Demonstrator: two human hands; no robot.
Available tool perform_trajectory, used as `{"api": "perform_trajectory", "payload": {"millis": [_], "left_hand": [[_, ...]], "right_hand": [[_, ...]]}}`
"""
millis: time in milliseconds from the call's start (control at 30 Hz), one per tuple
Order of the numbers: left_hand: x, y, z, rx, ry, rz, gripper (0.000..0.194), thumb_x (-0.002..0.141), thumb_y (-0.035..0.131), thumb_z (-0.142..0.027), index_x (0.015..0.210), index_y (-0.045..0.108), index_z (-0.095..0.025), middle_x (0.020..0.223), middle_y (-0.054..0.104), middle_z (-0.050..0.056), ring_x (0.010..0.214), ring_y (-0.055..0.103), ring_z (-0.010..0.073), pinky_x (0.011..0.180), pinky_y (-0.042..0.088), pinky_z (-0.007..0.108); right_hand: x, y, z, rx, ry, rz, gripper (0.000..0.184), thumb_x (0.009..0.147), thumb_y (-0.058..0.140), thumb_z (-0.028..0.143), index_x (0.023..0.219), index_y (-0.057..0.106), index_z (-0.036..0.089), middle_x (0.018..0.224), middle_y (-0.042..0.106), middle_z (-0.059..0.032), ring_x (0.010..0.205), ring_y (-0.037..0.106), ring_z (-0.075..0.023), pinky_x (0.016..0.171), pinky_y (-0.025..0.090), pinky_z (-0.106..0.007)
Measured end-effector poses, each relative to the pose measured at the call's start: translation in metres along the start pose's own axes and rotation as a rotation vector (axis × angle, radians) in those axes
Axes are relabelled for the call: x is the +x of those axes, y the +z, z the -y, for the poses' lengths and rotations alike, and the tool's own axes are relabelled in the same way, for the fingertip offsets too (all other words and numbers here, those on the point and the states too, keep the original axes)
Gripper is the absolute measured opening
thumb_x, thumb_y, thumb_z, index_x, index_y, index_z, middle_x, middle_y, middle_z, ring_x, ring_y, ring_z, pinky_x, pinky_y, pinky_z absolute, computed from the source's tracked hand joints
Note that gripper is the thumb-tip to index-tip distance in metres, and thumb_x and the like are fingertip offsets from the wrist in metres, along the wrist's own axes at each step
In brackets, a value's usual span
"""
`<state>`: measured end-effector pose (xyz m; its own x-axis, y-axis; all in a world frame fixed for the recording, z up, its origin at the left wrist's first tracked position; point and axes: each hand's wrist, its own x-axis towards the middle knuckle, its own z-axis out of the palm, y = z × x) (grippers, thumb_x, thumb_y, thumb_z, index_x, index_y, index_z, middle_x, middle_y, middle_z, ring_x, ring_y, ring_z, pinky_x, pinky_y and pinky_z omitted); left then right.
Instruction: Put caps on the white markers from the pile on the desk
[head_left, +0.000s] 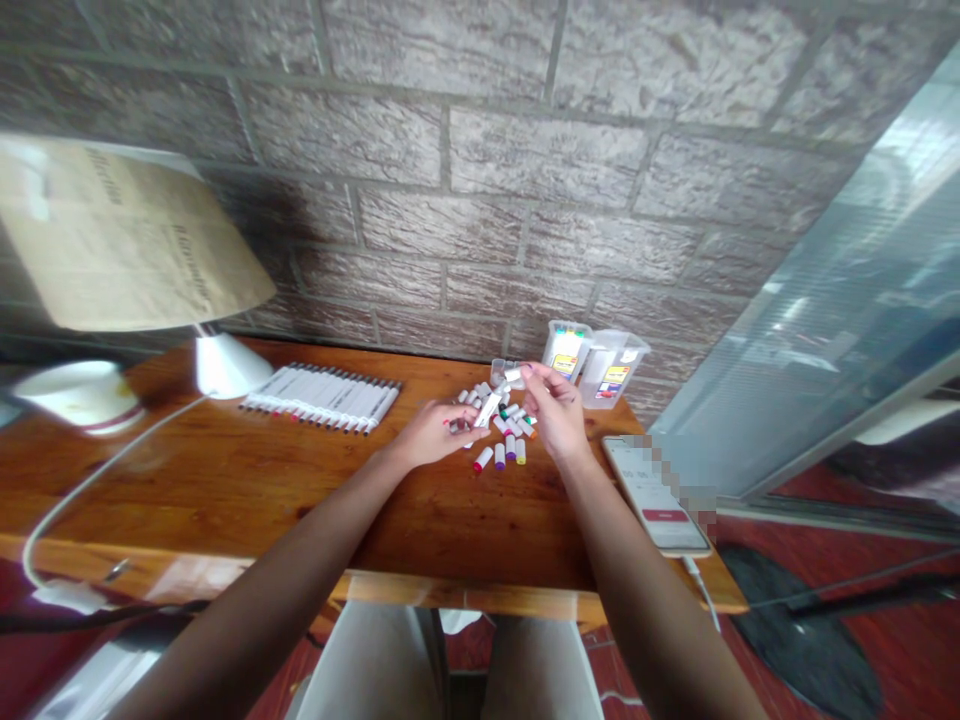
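My left hand [442, 435] is closed around a white marker [489, 408] that slants up to the right. My right hand [556, 408] pinches a small white cap [513, 376] just above the marker's upper end; the two look slightly apart. Beneath and between both hands lies a loose pile of marker caps [511, 448], white with coloured ends in red, purple, yellow, green and orange. A small clear plastic piece [498, 370] sits behind the pile, partly hidden. On the left, several white markers [322, 398] lie side by side in a neat row.
Two clear plastic containers [613, 385] with labels stand at the back right, one holding some markers. A phone [656, 490] with a charging cable lies on the right of the wooden table [450, 530]. A lamp [225, 365] and a white cup [82, 395] stand left, before a brick wall.
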<state>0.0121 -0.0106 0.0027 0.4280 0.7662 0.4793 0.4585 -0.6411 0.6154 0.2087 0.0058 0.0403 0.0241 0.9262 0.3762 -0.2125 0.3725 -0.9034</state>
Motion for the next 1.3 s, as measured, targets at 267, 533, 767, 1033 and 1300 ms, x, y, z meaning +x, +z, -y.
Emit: {"api": "perform_trajectory", "payload": {"millis": [267, 533, 767, 1033, 1300], "left_hand": [[0.001, -0.002, 0.001, 0.016, 0.054, 0.004, 0.024, 0.088, 0.064, -0.039, 0.083, 0.071, -0.017, 0.076, 0.071, 0.002, 0.068, 0.060, 0.0129, 0.066, 0.042, 0.022], [-0.001, -0.001, 0.003, 0.026, 0.044, -0.014, 0.024, 0.089, 0.064, -0.038, 0.082, 0.069, -0.016, 0.073, 0.069, 0.000, 0.064, 0.057, 0.0107, 0.064, 0.041, 0.021], [0.000, 0.000, 0.007, -0.003, 0.018, -0.027, 0.026, 0.089, 0.063, -0.041, 0.089, 0.072, -0.016, 0.076, 0.070, 0.000, 0.065, 0.058, 0.0110, 0.063, 0.042, 0.021], [-0.001, 0.003, 0.007, -0.028, 0.031, -0.021, 0.023, 0.086, 0.067, -0.037, 0.082, 0.071, -0.015, 0.073, 0.071, 0.001, 0.063, 0.059, 0.0109, 0.063, 0.043, 0.020], [0.000, 0.000, 0.001, -0.068, 0.010, 0.023, 0.025, 0.087, 0.066, -0.040, 0.084, 0.073, -0.016, 0.076, 0.073, 0.002, 0.063, 0.060, 0.0113, 0.062, 0.042, 0.020]], "right_hand": [[-0.001, -0.001, -0.001, -0.017, -0.012, -0.008, 0.037, 0.071, 0.078, 0.049, 0.096, 0.072, 0.023, 0.067, 0.059, 0.0033, 0.048, 0.037, -0.0067, 0.043, 0.030, -0.023], [-0.005, 0.002, -0.004, 0.012, 0.036, 0.123, 0.031, 0.069, 0.082, 0.041, 0.094, 0.075, 0.023, 0.070, 0.063, 0.0034, 0.048, 0.040, -0.0059, 0.044, 0.032, -0.022], [-0.009, 0.005, -0.008, 0.001, 0.099, 0.300, 0.032, 0.067, 0.084, 0.037, 0.095, 0.075, 0.024, 0.089, 0.071, 0.0005, 0.064, 0.058, -0.0107, 0.056, 0.046, -0.024], [-0.012, 0.009, -0.014, -0.025, 0.079, 0.390, 0.026, 0.071, 0.082, 0.036, 0.093, 0.075, 0.022, 0.085, 0.071, -0.0001, 0.067, 0.061, -0.0126, 0.058, 0.048, -0.025], [-0.016, 0.010, -0.004, 0.091, 0.166, 0.405, 0.043, 0.080, 0.072, 0.049, 0.117, 0.066, 0.028, 0.108, 0.072, -0.0028, 0.055, 0.055, -0.0073, 0.043, 0.037, -0.020]]}}
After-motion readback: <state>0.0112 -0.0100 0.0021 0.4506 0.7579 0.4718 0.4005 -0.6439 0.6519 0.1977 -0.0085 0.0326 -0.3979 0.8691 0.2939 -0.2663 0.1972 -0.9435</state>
